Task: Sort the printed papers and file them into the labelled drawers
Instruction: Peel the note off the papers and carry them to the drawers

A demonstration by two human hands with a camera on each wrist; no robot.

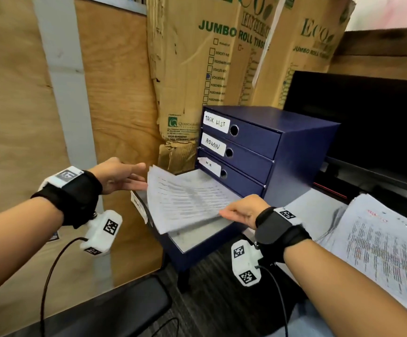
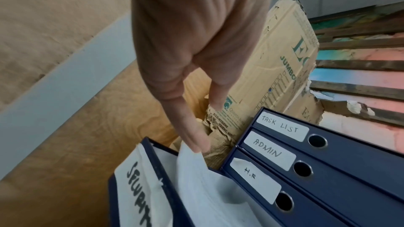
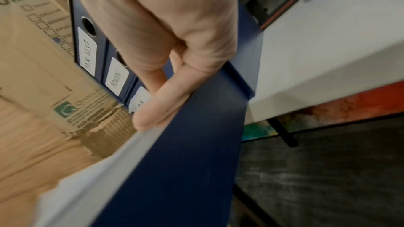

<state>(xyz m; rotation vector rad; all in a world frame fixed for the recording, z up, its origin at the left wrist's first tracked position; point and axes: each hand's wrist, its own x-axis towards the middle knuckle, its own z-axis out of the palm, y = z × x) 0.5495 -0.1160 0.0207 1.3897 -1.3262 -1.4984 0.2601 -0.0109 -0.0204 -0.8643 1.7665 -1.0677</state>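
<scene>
A navy drawer unit (image 1: 302, 152) sits on the desk edge, its upper three drawers closed and labelled TASK LIST (image 1: 216, 122), ADMIN (image 1: 212, 144) and H.R (image 1: 209, 164). The bottom drawer (image 1: 195, 242) is pulled out toward six o'clock, its own label (image 2: 140, 189) only partly readable from the left wrist view. A sheaf of printed papers (image 1: 185, 198) hangs tilted over the open drawer, higher at the nine o'clock side. The left hand (image 1: 119, 175) is at nine o'clock of the sheets, fingers straight and close together, a fingertip (image 2: 196, 142) touching the paper's corner. The right hand (image 1: 243, 210) is at four o'clock of the sheets, thumb (image 3: 157, 104) and fingers pinching the paper's near edge just above the drawer's side wall. Further right, at three o'clock, a loose pile of printed sheets (image 1: 387, 246) lies on the desk. Behind the unit, at twelve o'clock, stand brown cardboard cartons (image 1: 197, 69) marked JUMBO ROLL TISSUE, with a dark monitor (image 1: 368, 122) at two o'clock.
</scene>
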